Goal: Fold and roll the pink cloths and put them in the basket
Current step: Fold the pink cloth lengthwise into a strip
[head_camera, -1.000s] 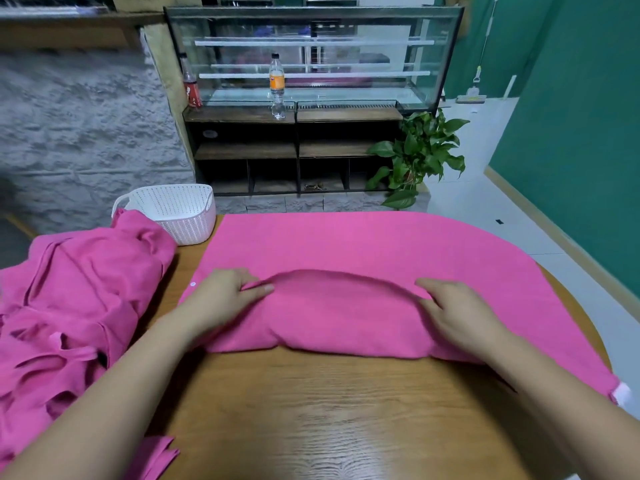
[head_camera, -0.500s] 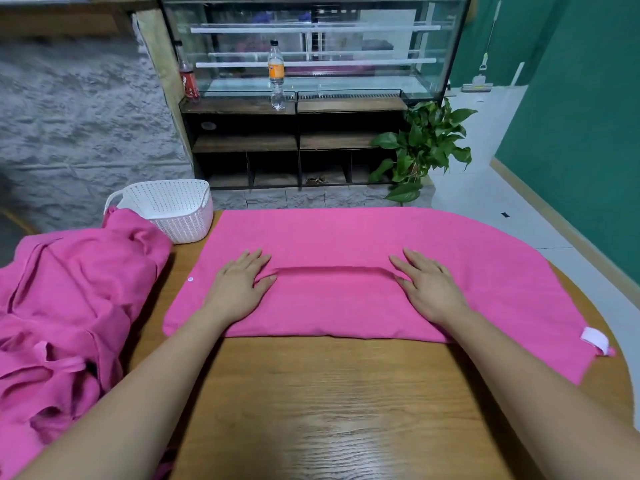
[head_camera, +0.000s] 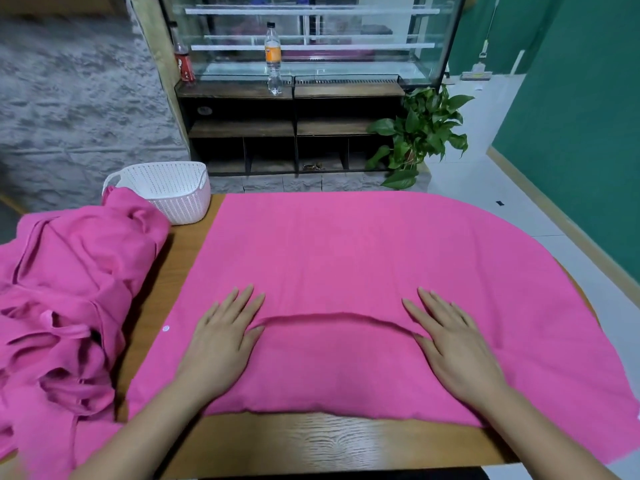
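A large pink cloth (head_camera: pixel 363 258) lies spread across the wooden table (head_camera: pixel 332 441), with its near edge folded over into a flat band. My left hand (head_camera: pixel 221 341) presses flat on the left end of that fold, fingers straight. On the right end my right hand (head_camera: pixel 453 344) lies flat the same way. The folded edge bows up slightly between them. A heap of crumpled pink cloths (head_camera: pixel 62 299) sits at the table's left. Behind the heap, at the far left corner, stands a white woven basket (head_camera: pixel 173 192), its inside not visible.
Beyond the table stands a dark shelf unit (head_camera: pixel 294 129) with a glass case and two bottles on it. A potted green plant (head_camera: pixel 419 133) sits on the floor to its right. The green wall runs along the right; white tiled floor lies past the table's right edge.
Both hands have gone from curled on the fold's ends to lying flat on it. The folded band is flatter and wider, and the view has tilted down closer to the table.
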`<move>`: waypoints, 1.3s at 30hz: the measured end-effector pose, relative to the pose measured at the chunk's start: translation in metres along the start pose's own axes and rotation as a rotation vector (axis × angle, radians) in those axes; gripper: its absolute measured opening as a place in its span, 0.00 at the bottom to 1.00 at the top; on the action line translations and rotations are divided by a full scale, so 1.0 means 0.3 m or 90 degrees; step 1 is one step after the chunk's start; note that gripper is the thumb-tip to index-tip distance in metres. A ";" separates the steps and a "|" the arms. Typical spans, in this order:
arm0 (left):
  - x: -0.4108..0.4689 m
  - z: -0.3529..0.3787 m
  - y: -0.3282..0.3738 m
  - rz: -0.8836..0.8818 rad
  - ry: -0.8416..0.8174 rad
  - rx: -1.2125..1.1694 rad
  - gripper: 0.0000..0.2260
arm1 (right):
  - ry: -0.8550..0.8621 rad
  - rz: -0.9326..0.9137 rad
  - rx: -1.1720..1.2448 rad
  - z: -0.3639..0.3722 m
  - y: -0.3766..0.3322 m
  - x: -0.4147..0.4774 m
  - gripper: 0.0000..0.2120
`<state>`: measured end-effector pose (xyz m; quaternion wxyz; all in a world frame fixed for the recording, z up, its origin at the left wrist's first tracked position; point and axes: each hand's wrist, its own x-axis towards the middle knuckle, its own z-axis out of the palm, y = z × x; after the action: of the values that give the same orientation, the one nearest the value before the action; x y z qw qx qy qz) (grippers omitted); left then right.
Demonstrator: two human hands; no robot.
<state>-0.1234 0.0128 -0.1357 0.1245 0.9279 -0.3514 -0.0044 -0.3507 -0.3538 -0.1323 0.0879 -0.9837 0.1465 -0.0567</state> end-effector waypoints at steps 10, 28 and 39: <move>0.076 -0.069 -0.023 0.026 0.074 -0.112 0.26 | 0.093 -0.001 0.014 -0.068 -0.015 0.070 0.31; 0.403 -0.010 -0.125 -0.044 0.020 0.013 0.23 | -0.007 0.084 -0.015 0.002 -0.006 0.432 0.27; 0.083 -0.010 -0.058 -0.016 0.017 0.014 0.31 | 0.021 0.071 0.014 0.003 -0.054 0.081 0.31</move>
<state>-0.0931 0.0099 -0.1348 0.1186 0.9336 -0.3380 0.0104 -0.3231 -0.3457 -0.1281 0.0990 -0.9719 0.2018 -0.0694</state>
